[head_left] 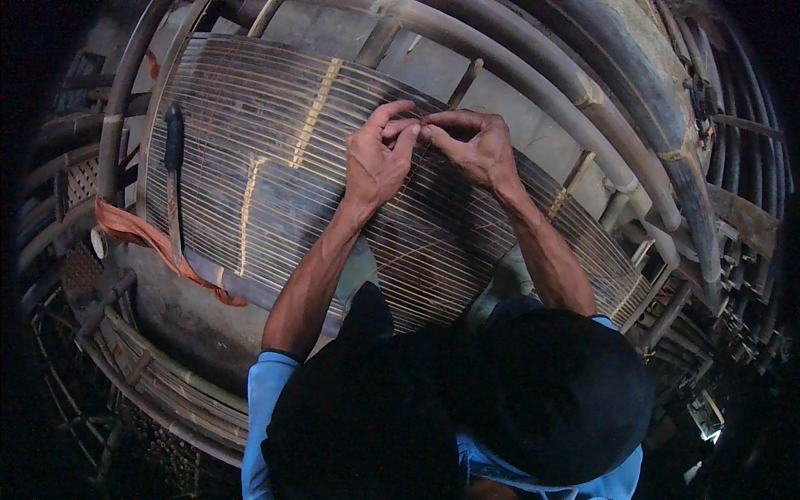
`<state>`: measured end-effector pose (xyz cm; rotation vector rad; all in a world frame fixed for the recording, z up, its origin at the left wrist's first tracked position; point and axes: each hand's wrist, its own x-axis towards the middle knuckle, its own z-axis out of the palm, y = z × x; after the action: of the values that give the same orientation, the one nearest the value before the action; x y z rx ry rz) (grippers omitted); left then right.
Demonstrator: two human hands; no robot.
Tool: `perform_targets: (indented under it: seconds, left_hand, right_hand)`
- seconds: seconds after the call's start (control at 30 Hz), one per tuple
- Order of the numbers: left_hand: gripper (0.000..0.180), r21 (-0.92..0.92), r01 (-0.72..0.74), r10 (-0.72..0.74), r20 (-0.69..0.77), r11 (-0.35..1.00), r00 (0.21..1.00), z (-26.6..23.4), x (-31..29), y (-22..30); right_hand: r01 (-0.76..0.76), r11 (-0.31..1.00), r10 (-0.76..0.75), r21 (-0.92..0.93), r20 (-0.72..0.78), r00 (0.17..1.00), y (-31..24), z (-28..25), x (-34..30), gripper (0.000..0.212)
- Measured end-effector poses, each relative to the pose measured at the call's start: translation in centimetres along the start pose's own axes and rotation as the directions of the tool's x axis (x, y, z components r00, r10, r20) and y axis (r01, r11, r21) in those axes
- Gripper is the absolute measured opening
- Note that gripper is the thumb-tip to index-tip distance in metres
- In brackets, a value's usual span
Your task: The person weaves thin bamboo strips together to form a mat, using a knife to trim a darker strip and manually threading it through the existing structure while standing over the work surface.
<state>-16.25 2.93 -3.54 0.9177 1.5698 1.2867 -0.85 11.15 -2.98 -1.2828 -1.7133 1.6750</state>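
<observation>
My left hand (379, 154) and my right hand (479, 146) meet fingertip to fingertip over a panel of thin parallel bamboo slats (275, 125). Both are closed in a pinch on what looks like a thin reddish strand (422, 124), mostly hidden by the fingers. More fine reddish strands lie loose across the slats, some below my hands and some toward the left. Pale woven bands cross the slats in places. A knife (174, 142) with a black handle rests on the panel's left end, its blade pointing toward me.
A crumpled orange-red cloth (158, 237) lies at the panel's near left edge. Thick bamboo poles (533, 83) curve past the far side and right. Bamboo rails (171, 379) stand at the lower left. More poles are stacked at the far right. Grey floor (325, 37) shows between them.
</observation>
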Motion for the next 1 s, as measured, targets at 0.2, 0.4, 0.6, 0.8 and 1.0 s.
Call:
perform_targets:
  seconds: [0.2, 0.4, 0.6, 0.8, 1.0]
  left_hand:
    - [0.034, -0.097, 0.088, -0.097, -0.099, 0.991, 0.99, 0.4, -0.1, 0.8]
    - [0.041, -0.397, 0.216, -0.267, -0.078, 0.892, 0.96, -0.2, 0.8, -0.6]
    - [0.032, -0.509, 0.504, -0.533, 0.099, 0.698, 0.84, -0.9, -0.2, -0.5]
    - [0.032, -0.115, 0.544, -0.502, 0.264, 0.831, 0.823, -2.4, -2.1, 1.5]
    - [0.04, -0.382, 0.004, 0.069, 0.177, 0.924, 0.982, -2.9, -4.0, 5.0]
  right_hand:
    - [0.177, 0.963, -0.198, -0.204, -0.089, 0.976, 0.0, 0.7, -0.4, 0.02]
    - [0.284, 0.956, -0.29, -0.077, -0.088, 0.953, -0.1, 1.1, -0.6, 0.019]
    - [0.455, 0.882, -0.447, -0.118, 0.094, 0.89, -0.4, 1.2, -0.8, 0.017]
    - [0.326, 0.938, -0.322, -0.118, 0.057, 0.945, -1.1, 0.7, -1.9, 0.014]
    - [0.379, 0.921, -0.384, -0.087, -0.037, 0.923, -1.7, 0.4, -4.2, 0.01]
